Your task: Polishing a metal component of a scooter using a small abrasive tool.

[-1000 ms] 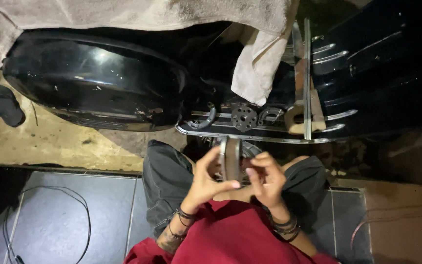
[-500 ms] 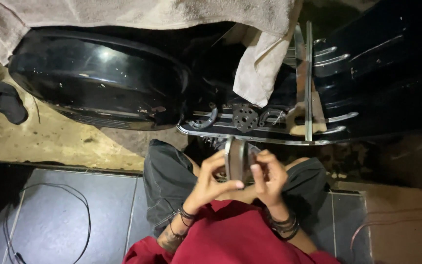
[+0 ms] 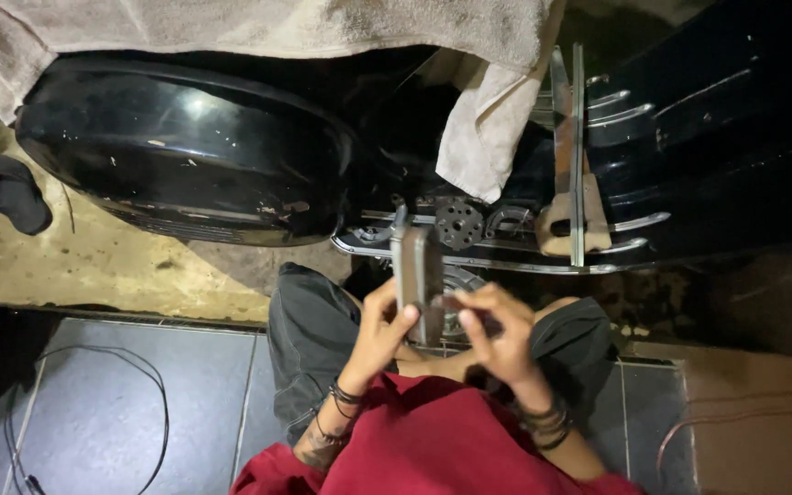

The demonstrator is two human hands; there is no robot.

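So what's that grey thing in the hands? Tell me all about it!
The grey part is a narrow, flat-sided block, dull and worn, and it looks like metal. It stands upright, held in front of the black scooter and above the knees. The left hand grips its lower left side, and fingers of the right hand press its lower right side. Its top reaches the scooter's chrome rail. Its bottom end is hidden behind the hands.

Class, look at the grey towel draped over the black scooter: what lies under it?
Under the towel the glossy black scooter body shows, and a hanging corner partly covers the dark engine opening. The seat or top surface beneath the cloth is hidden.
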